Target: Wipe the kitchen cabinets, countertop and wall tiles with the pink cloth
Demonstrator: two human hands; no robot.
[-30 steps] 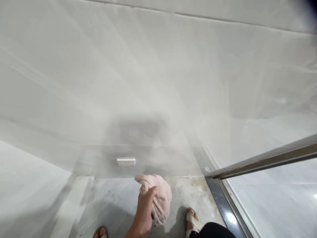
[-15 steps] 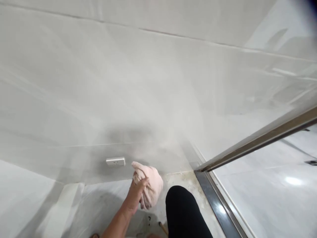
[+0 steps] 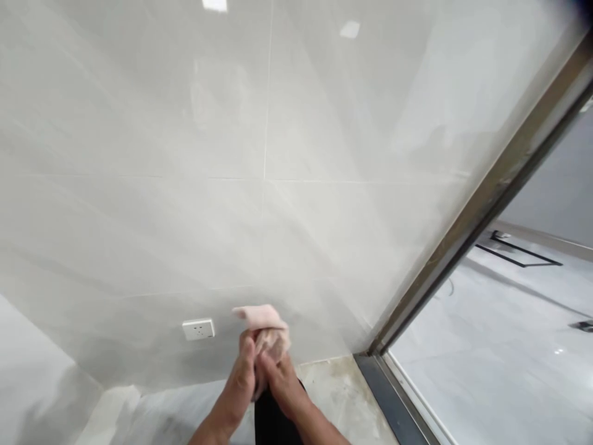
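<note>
A pale pink cloth, bunched up and soiled in places, is gripped between my two hands low in the view. My left hand is closed on its left side, thumb upward. On the other side my right hand is wrapped round the cloth, close against the left. A loose flap of the cloth sticks out above the fingers to the left. Beneath the hands a black-clad leg shows. Behind them rises a glossy grey tiled wall, apart from the cloth as far as I can see.
A white wall socket sits low on the wall, left of my hands. To the right run a metal door frame and a dark sill. Beyond the frame are a light floor and a black-framed fixture. Stained floor lies below.
My right hand has come into view and taken hold of the cloth beside my left. The view has tilted up, showing more wall and door frame.
</note>
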